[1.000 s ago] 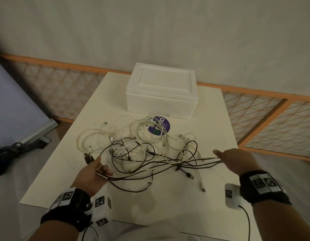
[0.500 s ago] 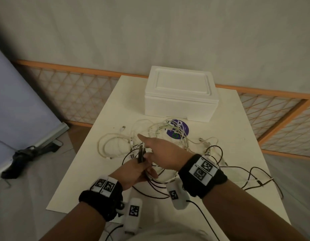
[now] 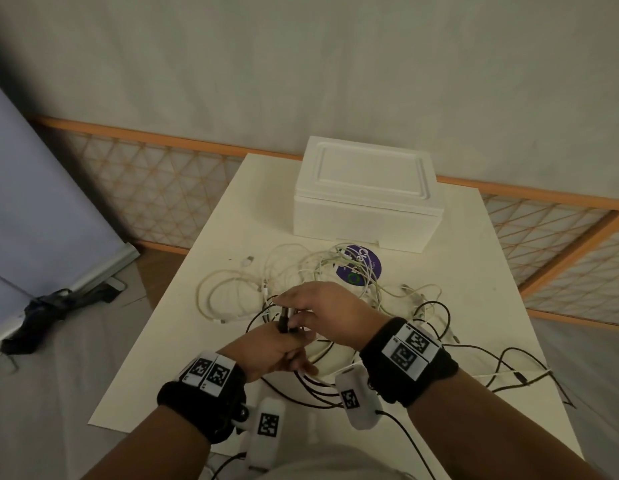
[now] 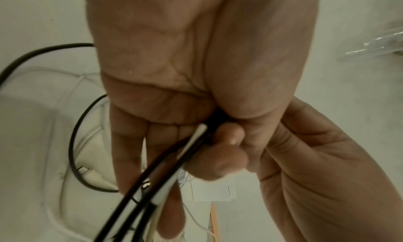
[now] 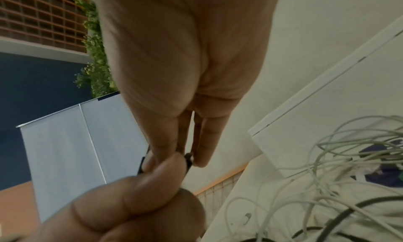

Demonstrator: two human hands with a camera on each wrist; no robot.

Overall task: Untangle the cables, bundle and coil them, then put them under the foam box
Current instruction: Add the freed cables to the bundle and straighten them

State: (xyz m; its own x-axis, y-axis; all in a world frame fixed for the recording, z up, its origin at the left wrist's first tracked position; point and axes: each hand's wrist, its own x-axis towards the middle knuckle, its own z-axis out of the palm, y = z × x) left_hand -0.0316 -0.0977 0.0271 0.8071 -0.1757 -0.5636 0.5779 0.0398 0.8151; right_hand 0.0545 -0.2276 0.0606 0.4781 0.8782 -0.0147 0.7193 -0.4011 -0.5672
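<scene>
A white foam box (image 3: 367, 192) with its lid on stands at the back of the table (image 3: 232, 216). In front of it lies a tangle of white cables (image 3: 284, 271) and black cables (image 3: 443, 317). My left hand (image 3: 290, 348) grips a bunch of black cables with one white cable (image 4: 174, 150), plug ends up. My right hand (image 3: 294, 313) meets it from the right and pinches the dark plug ends (image 5: 188, 159) between thumb and fingers. Black loops trail off to the right (image 3: 509, 362). The foam box (image 5: 327, 107) and white cables (image 5: 327, 159) also show in the right wrist view.
A round purple sticker (image 3: 360, 268) lies under the white cables just in front of the box. An orange lattice fence (image 3: 155, 181) runs behind and right of the table. A pale board (image 3: 41, 220) leans at the left, with a dark object (image 3: 48, 310) on the floor.
My right hand has come from the table's right side across to my left hand and now pinches the plug ends there. The black cables, earlier pulled taut, now lie slack at the right.
</scene>
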